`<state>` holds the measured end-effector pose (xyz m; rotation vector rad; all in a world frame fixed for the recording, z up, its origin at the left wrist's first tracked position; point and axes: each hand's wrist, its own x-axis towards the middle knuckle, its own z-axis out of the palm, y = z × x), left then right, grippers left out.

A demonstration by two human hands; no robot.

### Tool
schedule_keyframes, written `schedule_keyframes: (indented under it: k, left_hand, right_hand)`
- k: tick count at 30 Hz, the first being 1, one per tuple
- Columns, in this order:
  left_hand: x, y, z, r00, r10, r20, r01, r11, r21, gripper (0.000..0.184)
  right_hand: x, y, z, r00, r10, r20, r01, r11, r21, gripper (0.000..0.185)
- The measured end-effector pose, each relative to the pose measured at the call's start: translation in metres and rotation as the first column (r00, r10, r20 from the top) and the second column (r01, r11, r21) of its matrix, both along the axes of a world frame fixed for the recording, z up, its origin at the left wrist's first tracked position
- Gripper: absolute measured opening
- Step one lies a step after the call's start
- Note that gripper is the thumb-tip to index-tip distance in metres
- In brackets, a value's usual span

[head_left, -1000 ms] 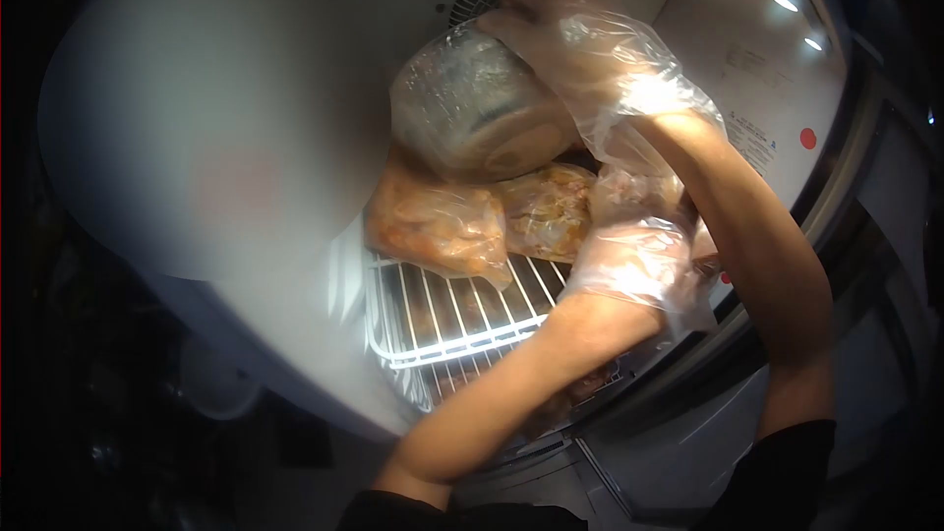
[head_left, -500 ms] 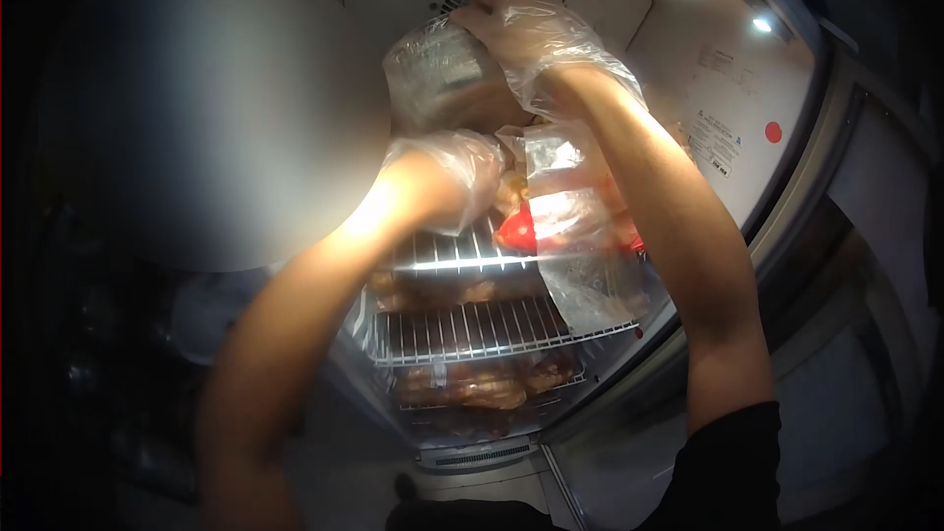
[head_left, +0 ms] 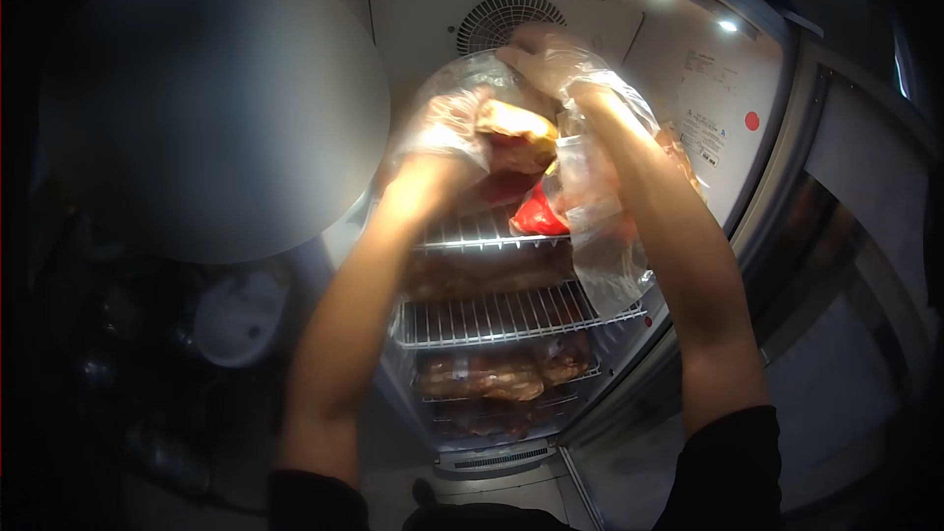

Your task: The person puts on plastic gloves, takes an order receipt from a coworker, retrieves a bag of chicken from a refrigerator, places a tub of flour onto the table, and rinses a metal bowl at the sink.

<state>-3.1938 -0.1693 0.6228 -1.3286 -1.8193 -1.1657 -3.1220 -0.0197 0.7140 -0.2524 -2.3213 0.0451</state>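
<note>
A: Right hand [head_left: 551, 64] located?

B: Yes, just below the fan grille [head_left: 506, 22]. Fingers apparently closed on the upper edge of the clear bag [head_left: 474, 69]. Probably gripped high to keep the plastic raised and spread.

A: Left hand [head_left: 447, 128]?

B: Lower left of the grille, beside the yellow-and-red piece [head_left: 521, 138]. Cannot tell, through blur, whether clamped on that piece or merely touching. Seen directly below the grille, against the bag. Possibly set to steady the load from the side opposite the right hand.

A: Anything lower?

B: Red packet [head_left: 539, 216] noted farther below the grille, at the front of the upper rack [head_left: 462, 246]. Clear wrap [head_left: 605, 261] hanging to its right, below the right forearm. Likely left loose, bearing no visible load.
</note>
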Motion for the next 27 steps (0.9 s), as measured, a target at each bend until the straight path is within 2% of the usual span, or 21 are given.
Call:
schedule_keyframes:
  k: [1,3,5,6,7,8,9,11,12,14,15,16,18,19,20,21,22,24,25,26,27]
  left_hand:
    - [-0.001,-0.008,-0.001,0.995,-0.082,0.05,0.072,0.983,0.166,0.019]
    - [-0.022,-0.017,-0.01,0.996,-0.051,-0.079,0.076,0.932,0.355,0.021]
    - [-0.026,-0.021,-0.023,0.997,-0.055,-0.056,0.071,0.932,0.355,0.025]
    - [-0.041,-0.013,-0.036,0.998,-0.06,0.006,0.05,0.878,0.475,0.025]
    - [-0.046,-0.011,-0.039,0.981,-0.159,0.112,0.065,0.811,0.581,0.026]
    - [-0.049,-0.01,-0.041,0.944,-0.27,0.188,0.067,0.718,0.692,0.026]
    - [-0.04,-0.017,-0.036,0.843,-0.459,0.282,0.102,0.651,0.753,0.027]
    - [-0.005,-0.039,-0.02,0.528,-0.752,0.396,0.091,0.513,0.853,0.026]
    - [-0.026,-0.033,-0.032,0.592,-0.615,0.521,0.062,0.68,0.731,0.025]
    - [-0.067,-0.021,-0.057,0.706,-0.261,0.658,-0.026,0.919,0.393,0.022]
    - [-0.065,-0.018,-0.054,0.409,-0.646,0.645,0.117,0.737,0.665,0.014]
    - [-0.056,-0.019,-0.047,0.044,-0.879,0.474,0.054,0.476,0.878,0.012]
    - [-0.032,-0.032,-0.037,0.013,-0.879,0.477,0.333,0.453,0.827,0.026]
    - [0.001,-0.044,-0.018,-0.274,-0.909,0.315,0.157,0.281,0.947,0.031]
    - [0.023,-0.054,-0.007,-0.301,-0.901,0.313,0.059,0.31,0.949,0.034]
    - [0.024,-0.052,-0.008,-0.303,-0.902,0.308,0.056,0.306,0.95,0.034]
    - [0.025,-0.048,-0.012,-0.341,-0.904,0.26,0.117,0.234,0.965,0.035]
    - [0.053,-0.05,-0.009,-0.383,-0.905,0.184,0.295,0.069,0.953,0.033]
    - [0.048,-0.041,-0.02,-0.39,-0.903,0.18,0.305,0.058,0.951,0.033]
    - [0.033,-0.024,-0.041,0.054,-0.959,0.28,0.621,0.252,0.742,0.034]
    - [0.055,-0.034,-0.039,-0.032,-0.942,0.335,0.591,0.252,0.766,0.034]
  right_hand:
    - [0.002,0.007,-0.003,1.0,0.024,0.008,-0.024,1.0,-0.009,0.036]
    - [0.007,0.004,-0.011,0.993,0.11,-0.042,-0.112,0.992,-0.061,0.031]
    - [0.021,-0.006,-0.015,0.995,0.095,-0.017,-0.097,0.987,-0.129,0.028]
    - [0.022,-0.001,-0.018,0.991,0.124,-0.058,-0.129,0.986,-0.101,0.027]
    - [0.026,-0.005,-0.019,0.983,0.153,-0.102,-0.161,0.984,-0.077,0.026]
    - [0.035,-0.005,-0.017,0.991,0.133,-0.007,-0.132,0.971,-0.201,0.032]
    - [0.047,-0.015,-0.016,0.991,0.134,-0.008,-0.133,0.969,-0.206,0.032]
    - [0.071,-0.036,-0.02,0.999,0.042,0.018,-0.039,0.99,-0.138,0.039]
    - [0.078,-0.043,-0.025,1.0,0.004,0.028,0.001,0.984,-0.178,0.044]
    - [0.088,-0.024,-0.038,0.981,-0.075,0.177,0.075,0.997,0.004,0.05]
    - [0.094,-0.013,-0.044,0.97,-0.105,0.219,0.092,0.993,0.07,0.052]
    - [0.106,-0.017,-0.05,0.99,-0.048,0.132,0.013,0.968,0.25,0.055]
    - [0.129,-0.04,-0.054,0.997,0.034,0.064,-0.038,0.997,0.061,0.06]
    - [0.141,-0.072,-0.047,0.996,0.054,0.066,-0.03,0.949,-0.313,0.062]
    - [0.143,-0.08,-0.052,0.977,0.211,-0.039,-0.214,0.965,-0.154,0.065]
    - [0.145,-0.083,-0.057,0.921,0.374,-0.112,-0.374,0.927,0.022,0.069]
    - [0.141,-0.079,-0.067,0.876,0.438,-0.203,-0.431,0.899,0.081,0.079]
    - [0.145,-0.08,-0.06,0.915,0.361,-0.183,-0.347,0.932,0.102,0.075]
    - [0.147,-0.079,-0.052,0.942,0.283,-0.179,-0.264,0.957,0.122,0.072]
    - [0.141,-0.063,-0.049,0.896,0.388,-0.214,-0.375,0.922,0.101,0.057]
    - [0.137,-0.05,-0.046,0.861,0.373,-0.345,-0.407,0.913,-0.028,0.047]
